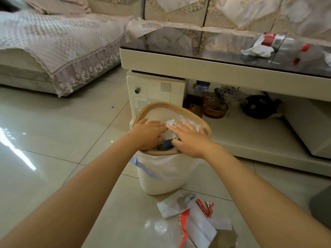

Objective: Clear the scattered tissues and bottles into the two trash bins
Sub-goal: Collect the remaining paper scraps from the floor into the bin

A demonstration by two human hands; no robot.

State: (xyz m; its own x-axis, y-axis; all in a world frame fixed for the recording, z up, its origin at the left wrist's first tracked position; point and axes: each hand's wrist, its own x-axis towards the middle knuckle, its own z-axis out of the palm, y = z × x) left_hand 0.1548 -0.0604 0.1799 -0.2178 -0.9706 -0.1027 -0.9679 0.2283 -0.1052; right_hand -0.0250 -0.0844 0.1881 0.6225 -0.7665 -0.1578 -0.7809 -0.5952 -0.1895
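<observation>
A white trash bin [161, 174] with a wooden rim [161, 104] and a plastic liner stands on the floor by the coffee table. Both my hands lie flat over its mouth, fingers spread. My left hand [148, 135] and my right hand [189, 138] rest on white paper [170, 123] inside, above something dark [165, 144]. A crumpled tissue [258, 50] and a clear bottle with a red label [286, 45] lie on the glass tabletop at the right. White and red paper scraps [188, 217] lie on the floor in front of the bin.
The coffee table [197, 66] stands right behind the bin; its lower shelf holds an amber ashtray [215, 107] and a bottle [202, 85]. A covered sofa [53, 51] fills the left. A dark grey object [320, 206] is cut off at the right edge.
</observation>
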